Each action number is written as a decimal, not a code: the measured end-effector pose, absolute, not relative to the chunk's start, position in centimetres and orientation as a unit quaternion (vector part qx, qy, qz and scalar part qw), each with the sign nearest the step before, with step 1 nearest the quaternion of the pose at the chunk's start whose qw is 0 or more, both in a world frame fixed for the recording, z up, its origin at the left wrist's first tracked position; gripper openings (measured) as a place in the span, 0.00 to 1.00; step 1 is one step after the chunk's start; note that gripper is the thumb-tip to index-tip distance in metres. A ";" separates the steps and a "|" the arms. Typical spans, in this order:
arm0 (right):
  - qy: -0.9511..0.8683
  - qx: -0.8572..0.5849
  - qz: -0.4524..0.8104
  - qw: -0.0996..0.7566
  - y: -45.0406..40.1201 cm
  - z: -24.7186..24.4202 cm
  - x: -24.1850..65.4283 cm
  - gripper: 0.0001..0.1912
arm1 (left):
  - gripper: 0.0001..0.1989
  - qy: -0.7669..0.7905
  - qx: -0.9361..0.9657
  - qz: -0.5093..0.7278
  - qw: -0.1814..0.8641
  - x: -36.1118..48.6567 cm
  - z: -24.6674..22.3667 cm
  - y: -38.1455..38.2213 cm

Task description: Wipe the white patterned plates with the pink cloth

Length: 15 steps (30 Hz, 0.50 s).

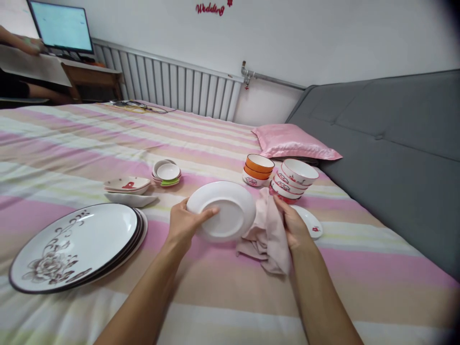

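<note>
My left hand (189,221) grips a white plate (230,218) by its left edge, thumb across the underside, which faces me. In my right hand (294,223) is a pale pink cloth (268,235), bunched up and hanging down beside the plate's right rim. Behind my right hand, another white plate (309,223) with a small red flower lies on the bed, partly hidden. Just beyond stand a stack of white patterned bowls (300,170) and a shorter stack with orange bowls (259,165) on top.
Large oval plates (86,244) with dark rims are stacked at left. Behind them lie small dishes (127,184) and little bowls (168,171). A pink pillow (293,140) rests by the grey headboard (388,139). Cables (143,108) lie at the far edge; a person's arm (21,43) shows near a monitor (63,26).
</note>
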State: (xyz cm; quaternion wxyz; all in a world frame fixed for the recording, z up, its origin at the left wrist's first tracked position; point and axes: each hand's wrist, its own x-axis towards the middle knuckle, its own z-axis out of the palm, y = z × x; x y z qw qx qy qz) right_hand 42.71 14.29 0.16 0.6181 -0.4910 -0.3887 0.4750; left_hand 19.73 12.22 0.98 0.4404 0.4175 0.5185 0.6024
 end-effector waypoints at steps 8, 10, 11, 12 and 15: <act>-0.524 -0.600 0.175 0.578 13.3 -0.7 39.8 0.23 | 0.26 0.597 0.598 0.428 0.319 20.5 -0.5 12.3; -0.570 -0.608 0.147 0.533 12.6 -0.8 38.3 0.21 | 0.24 0.598 0.633 0.410 0.270 20.5 -0.2 12.1; -0.587 -0.604 0.136 0.521 12.3 -0.9 37.6 0.21 | 0.24 0.592 0.648 0.406 0.254 20.5 0.0 12.1; -0.605 -0.590 0.126 0.519 12.0 -1.1 36.9 0.21 | 0.23 0.581 0.662 0.404 0.247 20.6 0.1 12.0; -0.660 -0.529 0.107 0.522 11.3 -1.6 35.4 0.23 | 0.21 0.531 0.679 0.420 0.284 20.9 0.4 11.7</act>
